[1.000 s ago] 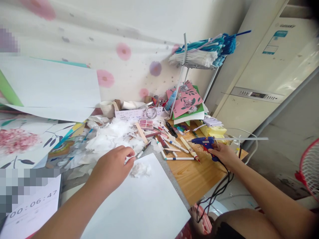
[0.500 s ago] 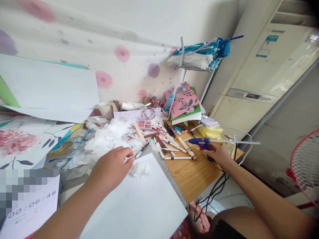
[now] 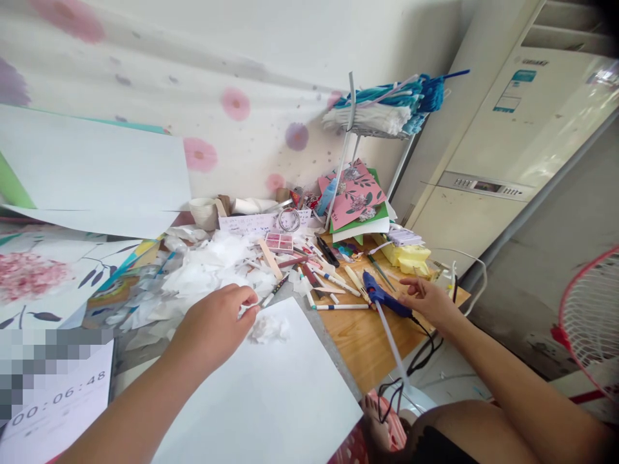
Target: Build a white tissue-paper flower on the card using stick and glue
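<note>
My left hand [image 3: 220,322] is closed in a pinch at the top of the large white sheet [image 3: 256,399]. Its fingertips are at the left edge of a ruffled white paper tuft [image 3: 269,327]; what lies between them is too small to make out. My right hand [image 3: 428,301] is beside the handle of a blue hot glue gun [image 3: 387,299], apart from its body. A thin brown stick seems to be between its curled fingers. The gun rests on the wooden tabletop [image 3: 355,348], with a long whitish glue stick [image 3: 391,341] slanting down from it over the edge.
Crumpled white paper [image 3: 207,261] covers the back left. Several markers [image 3: 338,307], a wooden stick [image 3: 269,258] and a small palette [image 3: 279,241] lie mid-table. A wire rack [image 3: 345,151] holds pipe cleaners [image 3: 387,106]. A phone timer [image 3: 58,399] stands front left. Black cord [image 3: 418,361] hangs off the right edge.
The glue gun has turned, so its glue stick now points down toward me instead of right. My right hand has come off its handle. My left hand stays in place.
</note>
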`<state>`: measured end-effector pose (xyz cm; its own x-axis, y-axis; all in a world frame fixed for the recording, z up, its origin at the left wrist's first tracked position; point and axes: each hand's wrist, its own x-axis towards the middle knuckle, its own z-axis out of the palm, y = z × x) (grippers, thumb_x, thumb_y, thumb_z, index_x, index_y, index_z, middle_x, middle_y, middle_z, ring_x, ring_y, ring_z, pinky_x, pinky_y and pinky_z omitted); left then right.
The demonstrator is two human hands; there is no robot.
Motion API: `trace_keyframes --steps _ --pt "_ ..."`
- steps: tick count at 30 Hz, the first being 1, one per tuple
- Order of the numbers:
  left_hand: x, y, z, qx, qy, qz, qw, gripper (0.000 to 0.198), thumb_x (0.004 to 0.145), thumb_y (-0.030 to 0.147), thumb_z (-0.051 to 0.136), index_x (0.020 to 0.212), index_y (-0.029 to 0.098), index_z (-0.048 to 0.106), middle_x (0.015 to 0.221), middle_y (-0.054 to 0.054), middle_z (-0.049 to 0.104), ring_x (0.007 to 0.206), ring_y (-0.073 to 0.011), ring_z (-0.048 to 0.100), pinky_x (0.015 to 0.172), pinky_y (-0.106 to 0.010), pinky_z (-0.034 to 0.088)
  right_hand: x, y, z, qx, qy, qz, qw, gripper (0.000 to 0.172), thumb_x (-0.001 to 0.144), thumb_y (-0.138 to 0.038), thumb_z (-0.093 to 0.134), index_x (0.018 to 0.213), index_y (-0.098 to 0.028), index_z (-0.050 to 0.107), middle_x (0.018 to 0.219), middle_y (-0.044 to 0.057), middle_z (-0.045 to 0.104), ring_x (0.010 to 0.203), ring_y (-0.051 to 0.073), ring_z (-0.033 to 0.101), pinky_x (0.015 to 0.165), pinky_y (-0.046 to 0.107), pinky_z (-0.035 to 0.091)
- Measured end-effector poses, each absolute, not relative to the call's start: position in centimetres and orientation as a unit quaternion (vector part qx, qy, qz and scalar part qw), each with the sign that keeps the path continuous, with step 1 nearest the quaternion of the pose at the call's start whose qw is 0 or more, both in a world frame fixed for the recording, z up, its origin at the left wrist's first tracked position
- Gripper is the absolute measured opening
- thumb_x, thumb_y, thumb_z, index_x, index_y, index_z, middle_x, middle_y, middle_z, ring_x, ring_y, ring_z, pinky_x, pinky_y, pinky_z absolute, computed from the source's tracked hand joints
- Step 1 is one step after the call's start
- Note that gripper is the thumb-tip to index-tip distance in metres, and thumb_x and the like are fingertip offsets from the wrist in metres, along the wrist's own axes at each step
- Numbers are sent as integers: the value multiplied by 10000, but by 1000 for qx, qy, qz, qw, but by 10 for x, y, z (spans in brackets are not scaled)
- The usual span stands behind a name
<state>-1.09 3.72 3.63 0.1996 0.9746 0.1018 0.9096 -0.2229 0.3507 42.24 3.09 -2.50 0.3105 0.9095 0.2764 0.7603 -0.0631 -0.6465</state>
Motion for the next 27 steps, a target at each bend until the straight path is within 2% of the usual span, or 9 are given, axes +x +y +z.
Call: trace_keyframes --steps 5,11,13,19,24,27 --pt "-11 37 37 767 612 153 113 228 829 349 379 844 259 588 912 6 602 755 -175 573 619 -281 357 412 31 -18 -721 -634 90 265 417 612 -289 666 1006 -154 666 851 40 642 588 146 532 558 264 423" --pt "-11 38 37 765 614 159 110 215 825 342 388 837 261 586 917 12 606 744 -169 575 618 -280 359 404 31 -13 -706 -681 70 181 284 615 -232 661 894 -203 703 815 28 674 780 227 599 691 290 425" --pt "-11 39 37 765 615 157 113 209 824 337 392 833 260 586 914 14 606 742 -167 576 617 -279 359 406 32 -11 -712 -678 58 174 267 642 -221 634 900 -203 701 803 34 678 772 235 607 679 296 427" --pt "-11 38 38 763 615 163 113 222 828 344 387 845 254 590 918 0 607 749 -175 576 616 -282 358 422 35 -4 -726 -656 29 203 406 759 -312 552 1133 -165 611 977 74 673 784 238 625 686 317 465" --pt "-10 36 38 773 604 162 110 230 827 332 385 831 242 596 905 -14 611 773 -188 570 622 -287 362 425 42 -1 -706 -686 23 176 351 708 -239 605 1051 -183 653 1013 90 665 917 287 603 788 355 454" --pt "-10 35 39 772 605 164 110 231 826 334 387 831 240 599 906 -16 615 765 -188 574 620 -287 363 423 43 0 -685 -712 32 151 378 663 -169 616 1038 -191 658 1040 82 657 974 287 580 850 357 430"
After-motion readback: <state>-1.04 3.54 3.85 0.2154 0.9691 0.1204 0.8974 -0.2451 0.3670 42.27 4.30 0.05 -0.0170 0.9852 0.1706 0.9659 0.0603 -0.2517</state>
